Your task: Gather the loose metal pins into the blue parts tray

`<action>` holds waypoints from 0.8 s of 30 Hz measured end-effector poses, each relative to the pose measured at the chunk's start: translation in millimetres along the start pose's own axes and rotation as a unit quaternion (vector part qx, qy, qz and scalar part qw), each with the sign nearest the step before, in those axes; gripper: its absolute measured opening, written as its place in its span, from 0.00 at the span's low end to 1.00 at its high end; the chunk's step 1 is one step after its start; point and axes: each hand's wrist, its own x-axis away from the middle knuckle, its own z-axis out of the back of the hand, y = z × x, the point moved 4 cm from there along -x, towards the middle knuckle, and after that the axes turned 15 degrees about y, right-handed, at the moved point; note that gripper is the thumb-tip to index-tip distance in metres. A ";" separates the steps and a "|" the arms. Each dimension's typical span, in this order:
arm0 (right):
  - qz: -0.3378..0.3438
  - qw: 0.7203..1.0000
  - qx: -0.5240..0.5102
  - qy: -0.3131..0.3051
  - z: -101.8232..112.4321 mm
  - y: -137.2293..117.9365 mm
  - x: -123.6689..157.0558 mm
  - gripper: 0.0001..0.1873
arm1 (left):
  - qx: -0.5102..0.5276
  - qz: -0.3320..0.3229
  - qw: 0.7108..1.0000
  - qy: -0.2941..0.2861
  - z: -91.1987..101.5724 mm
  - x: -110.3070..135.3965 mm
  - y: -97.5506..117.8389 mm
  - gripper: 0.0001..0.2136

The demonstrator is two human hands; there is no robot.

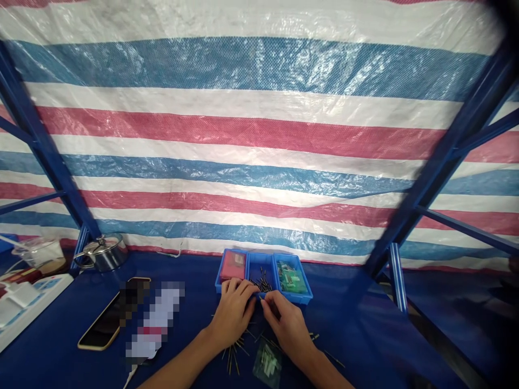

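My left hand [233, 309] is at the front edge of the blue bins, its fingers bent and close together; whatever they hold is hidden. Facing it, my right hand [288, 323] pinches something tiny between thumb and forefinger, too small to name. Just behind the fingertips, the middle blue bin [258, 260] holds thin dark metal rods [264, 282] that look like small drill bits. More thin golden rods [232, 357] lie scattered under and beside both hands. Between my forearms is a small clear bag [267, 364] with pale pieces in it.
The left bin contains a red packet [233, 265], the right bin green packets [292, 278]. Leftward lie a phone [107, 319], a blurred pale item [156, 319], a power strip [36, 308] and a lidded metal pot [104, 253]. Blue posts [441, 156] stand before a striped sheet [259, 129].
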 end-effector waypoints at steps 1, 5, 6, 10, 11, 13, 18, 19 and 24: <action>0.002 1.000 -0.005 0.008 1.0 0.5 -0.9 0.10 | -0.001 -0.001 1.000 0.000 0.0 -0.2 0.1 0.12; -0.002 0.999 -0.019 0.029 4.7 -1.1 -3.7 0.12 | -0.004 -0.004 1.000 0.004 -0.2 -0.3 0.4 0.11; 0.000 0.999 -0.021 0.030 5.2 -2.4 -4.1 0.12 | -0.005 -0.005 1.000 0.006 -0.1 -0.2 0.5 0.11; 0.018 0.999 -0.035 0.037 7.3 -7.0 -5.4 0.14 | -0.007 -0.004 1.000 0.007 -0.4 0.0 0.3 0.11; 0.023 0.998 -0.039 0.039 8.0 -7.3 -5.7 0.15 | -0.007 -0.004 1.000 0.005 -0.8 0.0 0.2 0.11; 0.035 0.998 -0.047 0.038 8.6 -7.2 -5.8 0.18 | -0.008 -0.004 1.000 0.003 -1.7 0.1 -0.4 0.12; -0.024 0.996 -0.084 0.014 5.6 -1.4 -2.9 0.21 | -0.006 -0.003 1.000 0.003 -3.0 1.3 -2.2 0.11; -0.058 0.994 -0.087 0.015 5.0 0.6 -2.2 0.20 | -0.006 -0.003 1.000 0.003 -2.9 1.4 -2.3 0.11; -0.156 0.985 -0.076 0.012 2.9 6.6 0.2 0.17 | -0.005 -0.005 1.000 0.004 -1.8 0.6 -1.4 0.11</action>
